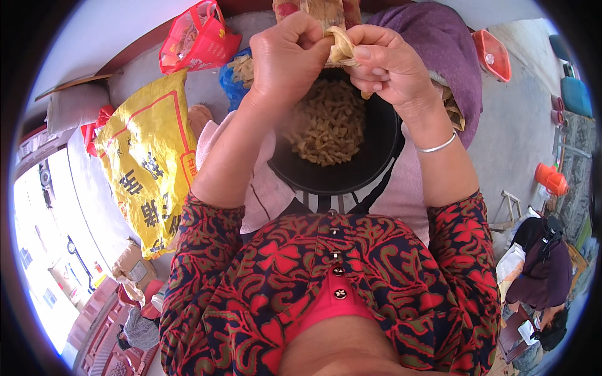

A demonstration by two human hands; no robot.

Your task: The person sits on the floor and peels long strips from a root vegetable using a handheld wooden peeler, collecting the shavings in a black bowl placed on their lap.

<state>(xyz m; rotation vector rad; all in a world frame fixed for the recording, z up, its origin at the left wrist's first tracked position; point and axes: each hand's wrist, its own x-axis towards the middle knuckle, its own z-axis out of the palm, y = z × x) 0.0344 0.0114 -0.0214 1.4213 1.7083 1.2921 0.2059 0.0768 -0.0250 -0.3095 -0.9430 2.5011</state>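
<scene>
In front of me, above the basin, my left hand (290, 58) pinches one end of a pale yellow, twisted leaf-like strip (342, 46). My right hand (392, 66) grips its other side between thumb and forefinger. A small tail of similar material hangs below the curled right fingers. Beneath both hands sits a round black basin (329, 181) with many small folded tan pieces (331, 134) heaped in it. Just beyond the hands is a worn wooden block (324, 13), partly cut off by the top of the view. What the strip is exactly I cannot tell.
A blue plastic bag (230, 89) of pale strips and a red bag (202, 40) stand to the left, near a yellow woven sack (146, 164). Purple cloth (437, 51) partly covers tan material at right. Beyond it are a red plastic basket (491, 55) and an orange jug (551, 179).
</scene>
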